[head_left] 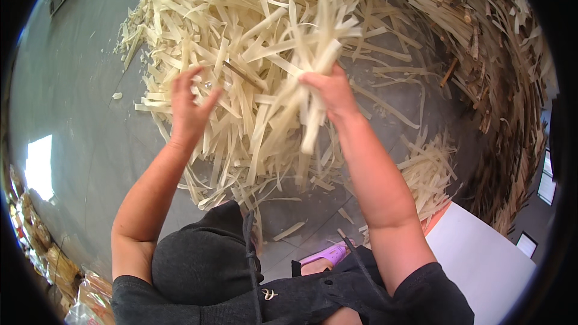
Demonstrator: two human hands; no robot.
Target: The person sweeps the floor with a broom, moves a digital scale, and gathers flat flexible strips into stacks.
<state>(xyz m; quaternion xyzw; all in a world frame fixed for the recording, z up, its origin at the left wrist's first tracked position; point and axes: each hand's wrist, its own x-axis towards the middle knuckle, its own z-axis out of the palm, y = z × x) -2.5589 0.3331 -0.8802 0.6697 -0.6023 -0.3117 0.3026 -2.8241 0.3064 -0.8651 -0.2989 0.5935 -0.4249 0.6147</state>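
Note:
My right hand (329, 92) is closed around a loose bunch of pale, flat plant-like strips (323, 58), which fan out above and below the fist and look blurred. To its left, my left hand (192, 104) is raised with the fingers apart and nothing in them. Beneath both hands a large heap of similar cream strips (180, 22) spreads over the floor. A thin dark rod (243, 75) lies on the heap between my hands; its exact kind cannot be told.
Long stacked bundles of strips and brown stalks (478, 45) line the right side. A smaller strip pile (429, 176) lies beside a white board (478, 257) at lower right. Plastic-wrapped bundles (63, 266) stand at lower left. My foot wears a purple shoe (332, 255) on the grey tiles.

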